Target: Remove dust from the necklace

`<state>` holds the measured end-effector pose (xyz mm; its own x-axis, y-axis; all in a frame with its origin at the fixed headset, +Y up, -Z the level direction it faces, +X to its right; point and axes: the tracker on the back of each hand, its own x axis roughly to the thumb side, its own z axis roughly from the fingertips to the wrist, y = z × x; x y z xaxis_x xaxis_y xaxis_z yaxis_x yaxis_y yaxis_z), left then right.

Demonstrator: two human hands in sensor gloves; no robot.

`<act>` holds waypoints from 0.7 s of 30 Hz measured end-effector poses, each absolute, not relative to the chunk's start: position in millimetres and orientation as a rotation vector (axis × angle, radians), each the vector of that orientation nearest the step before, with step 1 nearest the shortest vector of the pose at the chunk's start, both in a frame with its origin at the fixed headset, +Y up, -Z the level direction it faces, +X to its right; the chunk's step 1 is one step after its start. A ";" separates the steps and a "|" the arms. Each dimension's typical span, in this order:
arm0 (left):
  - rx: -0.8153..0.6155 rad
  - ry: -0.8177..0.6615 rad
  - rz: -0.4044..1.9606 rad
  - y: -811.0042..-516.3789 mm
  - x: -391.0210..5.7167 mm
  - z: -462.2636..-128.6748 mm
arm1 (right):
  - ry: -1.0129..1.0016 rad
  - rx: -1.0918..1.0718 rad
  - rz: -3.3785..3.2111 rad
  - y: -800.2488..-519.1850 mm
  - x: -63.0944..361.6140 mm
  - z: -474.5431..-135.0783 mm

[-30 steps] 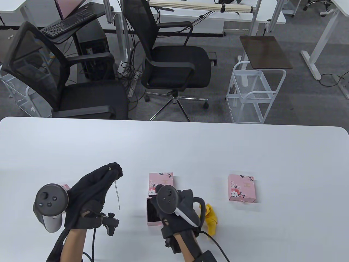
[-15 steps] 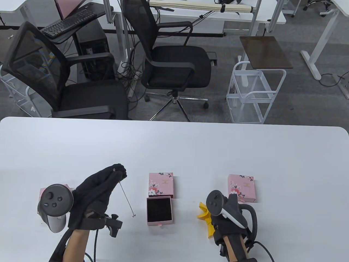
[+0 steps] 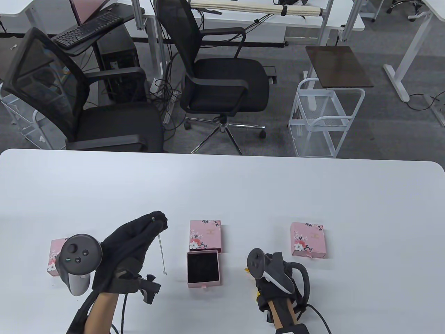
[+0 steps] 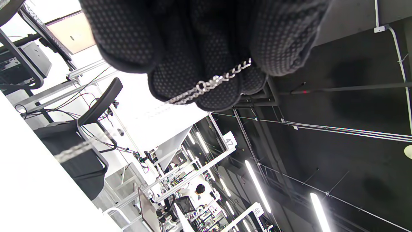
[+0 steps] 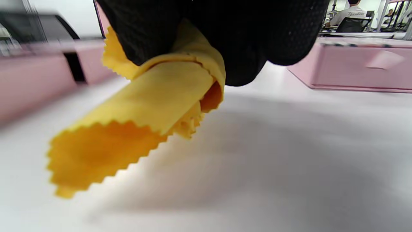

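White, the wide rounded counter fills the near half of the table view; behind it stand two black mesh office chairs and a white wire trolley on grey carpet. Left hand, black-gloved, is raised above the counter with fingertips pressed together, pinching the thin silver chain necklace; the chain hangs down from them, its lower end near the counter, left of the open box. Right hand, also black-gloved, is low over the counter with fingers curled round a folded yellow cloth with zigzag edges. Three pink floral cardboard jewellery boxes lie on the counter: one at far left, one at centre with its black-lined drawer pulled out, one at right, closed.
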<state>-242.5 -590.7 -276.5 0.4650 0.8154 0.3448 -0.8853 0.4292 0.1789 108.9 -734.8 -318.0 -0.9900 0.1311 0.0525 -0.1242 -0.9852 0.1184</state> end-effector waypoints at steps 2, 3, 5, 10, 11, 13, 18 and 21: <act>0.355 -0.216 1.076 -590.9 -242.8 -276.9 | 0.075 0.137 2.872 -718.0 101.2 -315.6; 0.353 -0.214 1.079 -590.8 -243.1 -277.1 | 0.008 0.162 2.791 -708.0 95.7 -314.4; 0.346 -0.211 1.090 -591.6 -243.7 -278.1 | -0.084 0.203 2.653 -691.7 85.3 -312.5; 0.308 -0.211 1.127 -597.0 -242.0 -282.3 | -0.239 0.293 2.279 -660.6 56.6 -307.4; 0.302 -0.210 1.128 -598.4 -240.4 -283.2 | -0.260 0.311 2.172 -653.6 46.8 -306.8; 0.295 -0.210 1.117 -600.1 -237.4 -284.5 | -0.263 0.333 2.071 -644.4 34.9 -306.4; 0.298 -0.213 1.080 -602.6 -229.5 -284.5 | -0.265 0.325 1.924 -635.6 7.4 -302.6; 0.302 -0.220 1.060 -602.6 -225.3 -283.2 | -0.308 0.302 1.991 -636.5 -3.3 -298.3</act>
<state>-225.3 -602.6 -283.2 0.4736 0.8205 0.3200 -0.8801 0.4544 0.1374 -3.3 -636.5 -298.3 -0.4181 0.8402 0.3454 -0.9053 -0.4168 -0.0820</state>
